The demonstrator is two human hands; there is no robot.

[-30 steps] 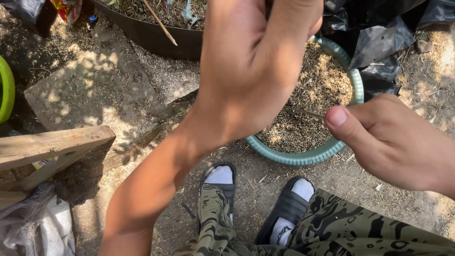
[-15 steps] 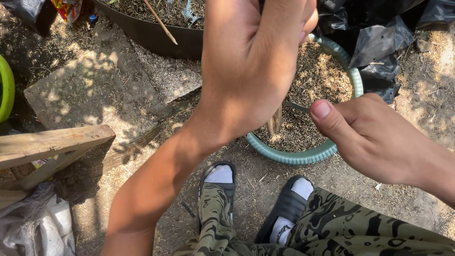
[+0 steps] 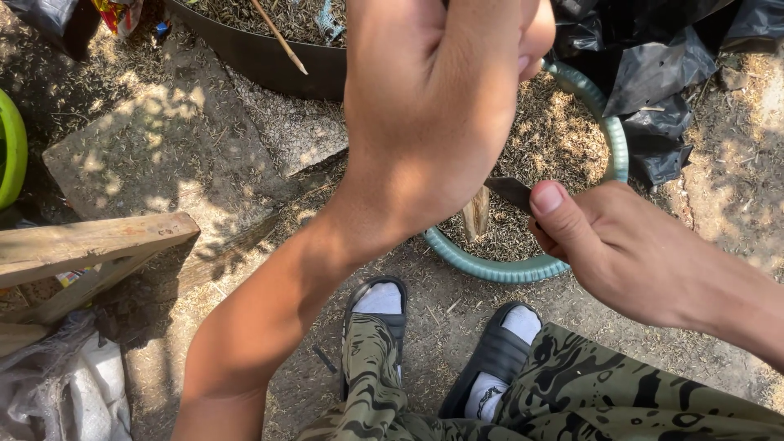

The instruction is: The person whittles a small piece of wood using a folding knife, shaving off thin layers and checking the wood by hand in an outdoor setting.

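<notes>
I am whittling a wooden stick (image 3: 475, 214) over the green basin (image 3: 608, 135), and I judge the work to be in mid-stroke. My left hand (image 3: 433, 106) is closing tightly around the upper part of the stick, so only its pale lower end is showing beneath my wrist, hanging just above the near rim of the basin. My right hand (image 3: 621, 249) is gripping a dark knife blade (image 3: 510, 192), with my thumb pressing along its back and the tip pointing at the stick, touching or nearly touching it; I cannot tell which. The next cut, as I judge it, is calling for a steady hold on the stick and a blade pushed away from my fingers.

The basin is holding a bed of fine, dry shavings or chaff. Beyond the basin, a black tub (image 3: 269, 57) is carrying similar dry litter with a thin stick (image 3: 278, 37) lying in it. Crumpled black plastic bags (image 3: 653, 90) are lying right of the basin, and my slippered feet (image 3: 441, 343) are resting on the ground just below it.
</notes>
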